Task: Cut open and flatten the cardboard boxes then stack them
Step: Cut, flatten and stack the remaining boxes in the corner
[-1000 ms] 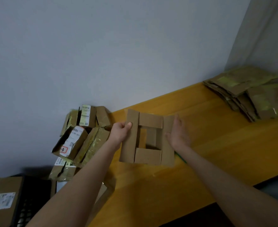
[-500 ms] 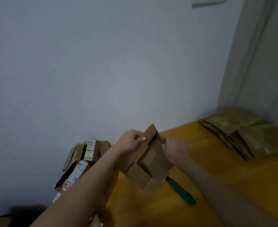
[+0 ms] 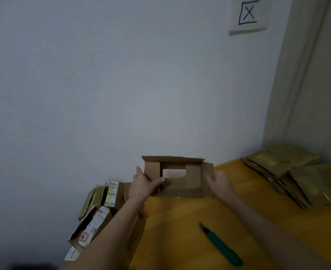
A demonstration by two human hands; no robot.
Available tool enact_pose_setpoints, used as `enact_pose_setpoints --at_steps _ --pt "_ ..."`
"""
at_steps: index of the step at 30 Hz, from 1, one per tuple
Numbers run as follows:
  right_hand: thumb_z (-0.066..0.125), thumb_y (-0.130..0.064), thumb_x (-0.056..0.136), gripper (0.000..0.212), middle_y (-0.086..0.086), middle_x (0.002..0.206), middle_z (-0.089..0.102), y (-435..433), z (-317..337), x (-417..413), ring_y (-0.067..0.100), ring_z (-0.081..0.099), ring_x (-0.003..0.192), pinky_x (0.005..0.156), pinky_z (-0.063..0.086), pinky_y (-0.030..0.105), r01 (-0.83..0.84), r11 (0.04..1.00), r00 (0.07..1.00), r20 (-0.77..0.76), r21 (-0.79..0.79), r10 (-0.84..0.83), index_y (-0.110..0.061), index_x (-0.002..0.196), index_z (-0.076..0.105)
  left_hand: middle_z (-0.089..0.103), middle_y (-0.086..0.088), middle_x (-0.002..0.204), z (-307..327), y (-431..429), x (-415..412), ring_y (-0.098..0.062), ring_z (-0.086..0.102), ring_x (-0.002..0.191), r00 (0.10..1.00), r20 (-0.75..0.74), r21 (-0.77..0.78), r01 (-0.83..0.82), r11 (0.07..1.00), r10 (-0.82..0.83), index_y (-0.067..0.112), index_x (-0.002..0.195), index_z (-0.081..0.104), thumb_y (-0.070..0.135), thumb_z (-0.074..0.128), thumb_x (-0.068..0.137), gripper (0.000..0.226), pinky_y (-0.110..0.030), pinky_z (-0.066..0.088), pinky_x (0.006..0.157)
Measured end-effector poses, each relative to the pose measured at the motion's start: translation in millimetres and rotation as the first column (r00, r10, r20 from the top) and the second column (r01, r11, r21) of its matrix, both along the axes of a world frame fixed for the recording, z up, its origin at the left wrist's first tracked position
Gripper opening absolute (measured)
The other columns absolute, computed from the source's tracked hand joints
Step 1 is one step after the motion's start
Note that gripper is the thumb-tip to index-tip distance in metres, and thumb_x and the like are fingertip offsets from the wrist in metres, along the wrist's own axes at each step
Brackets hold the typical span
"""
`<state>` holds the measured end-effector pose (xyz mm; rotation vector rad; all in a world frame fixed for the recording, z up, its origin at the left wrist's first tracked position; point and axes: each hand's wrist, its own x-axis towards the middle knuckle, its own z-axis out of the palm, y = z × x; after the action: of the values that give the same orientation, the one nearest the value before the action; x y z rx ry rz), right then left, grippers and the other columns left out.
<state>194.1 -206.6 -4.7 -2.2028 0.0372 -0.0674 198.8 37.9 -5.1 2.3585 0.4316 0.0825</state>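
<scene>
A stack of flattened boxes (image 3: 289, 172) is seen at the far right of the counter (image 3: 180, 221), and a heap of uncut boxes (image 3: 102, 207) is left beyond its left edge, so the task is judged partly done. The cardboard box (image 3: 177, 186) is held above the counter's far edge, opened at both ends but not yet flattened. Its long axis is set left to right, level, and its open mouth is turned toward the viewer. Its left side is clasped in the grip of the left hand (image 3: 143, 185), its right flap in that of the right hand (image 3: 222, 185). The knife (image 3: 222, 245) is left lying near.

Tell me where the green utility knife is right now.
In the head view, the green utility knife lies flat on the yellow table, right of centre, nearer the camera than the cardboard box.
</scene>
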Motion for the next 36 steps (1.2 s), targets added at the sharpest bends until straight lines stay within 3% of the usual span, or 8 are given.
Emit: enact_pose_setpoints --at_steps 4,10,17,20,23,28,32,36 --pt "0.055 -0.016 0.096 0.030 0.006 0.064 0.054 -2.5 -7.1 -5.7 0.017 0.053 0.057 0.044 0.038 0.019 -0.041 0.987 0.999 0.018 0.154 0.039 -0.009 0.068 0.053 0.051 -0.009 0.129 3.3 1.8 1.6 -0.031 0.055 0.114 1.000 0.014 0.077 -0.016 0.997 0.015 0.015 0.138 0.034 0.049 0.078 0.071 0.088 -0.045 0.052 0.089" --pt "0.055 -0.016 0.096 0.017 0.012 0.090 0.063 -26.2 -26.7 -11.1 0.026 0.060 0.081 0.063 0.047 0.033 0.088 0.923 0.995 -0.085 0.375 -0.060 0.000 0.097 0.062 0.062 -0.010 0.110 7.1 20.6 -13.5 -0.025 0.062 0.099 0.953 0.044 -0.380 0.295 0.877 -0.301 0.019 0.113 0.060 0.018 0.049 0.098 0.019 -0.032 0.057 0.074" --pt "0.062 -0.015 0.092 0.008 0.002 0.093 0.062 -39.3 -47.8 -18.3 0.017 0.060 0.084 0.062 0.051 0.030 0.150 0.832 0.973 -0.231 0.535 -0.026 -0.022 0.091 0.060 0.058 -0.013 0.123 1.9 36.4 -23.2 -0.032 0.059 0.111 0.917 -0.171 -0.775 0.101 0.623 -0.361 0.021 0.127 0.052 0.068 0.036 0.088 0.063 -0.040 0.059 0.073" --pt "0.061 -0.009 0.091 0.017 0.004 0.099 0.063 -34.3 -54.0 -19.9 0.019 0.060 0.090 0.068 0.051 0.030 0.110 0.794 0.964 -0.260 0.598 0.062 -0.017 0.106 0.058 0.056 -0.015 0.123 -3.1 29.7 -22.9 -0.035 0.058 0.110 0.923 -0.256 -0.714 0.020 0.699 -0.288 0.023 0.127 0.050 0.081 0.044 0.072 0.080 -0.043 0.057 0.070" --pt "0.062 -0.008 0.090 0.026 0.001 0.098 0.067 -30.3 -57.9 -22.8 0.017 0.062 0.092 0.071 0.051 0.027 0.070 0.770 0.945 -0.290 0.634 0.153 -0.013 0.115 0.061 0.062 -0.011 0.118 -15.8 24.3 -26.2 -0.030 0.061 0.107 0.942 -0.258 -0.725 -0.040 0.688 -0.217 0.021 0.129 0.051 0.062 0.068 0.071 0.073 -0.042 0.055 0.082" --pt "0.053 -0.051 0.086 0.051 -0.005 0.128 0.059 -38.1 -59.9 -28.0 0.026 0.056 0.117 0.082 0.052 0.032 -0.045 0.678 0.864 -0.312 0.734 0.395 -0.032 0.134 0.052 0.058 -0.007 0.126 -34.4 21.8 -38.5 -0.030 0.058 0.113 0.976 -0.132 -0.746 0.017 0.666 -0.173 0.027 0.137 0.046 0.027 0.070 0.085 0.058 -0.051 0.048 0.098" --pt "0.049 -0.064 0.084 0.063 0.000 0.130 0.053 -31.7 -64.3 -27.1 0.034 0.055 0.113 0.087 0.053 0.048 0.062 0.727 0.839 -0.431 0.684 0.333 -0.029 0.137 0.048 0.061 -0.005 0.123 -35.1 10.1 -50.0 -0.026 0.064 0.105 0.978 -0.034 -0.670 0.130 0.731 -0.206 0.025 0.129 0.053 0.025 0.067 0.088 0.044 -0.040 0.058 0.081" --pt "0.042 -0.064 0.088 0.059 -0.001 0.126 0.055 -26.2 -72.5 -24.7 0.032 0.058 0.107 0.079 0.055 0.045 0.189 0.669 0.851 -0.459 0.719 0.254 -0.028 0.132 0.054 0.061 -0.005 0.124 -35.9 4.1 -53.0 -0.024 0.063 0.109 0.977 0.116 -0.565 0.215 0.796 -0.181 0.026 0.120 0.059 0.019 0.065 0.090 0.031 -0.044 0.056 0.088"
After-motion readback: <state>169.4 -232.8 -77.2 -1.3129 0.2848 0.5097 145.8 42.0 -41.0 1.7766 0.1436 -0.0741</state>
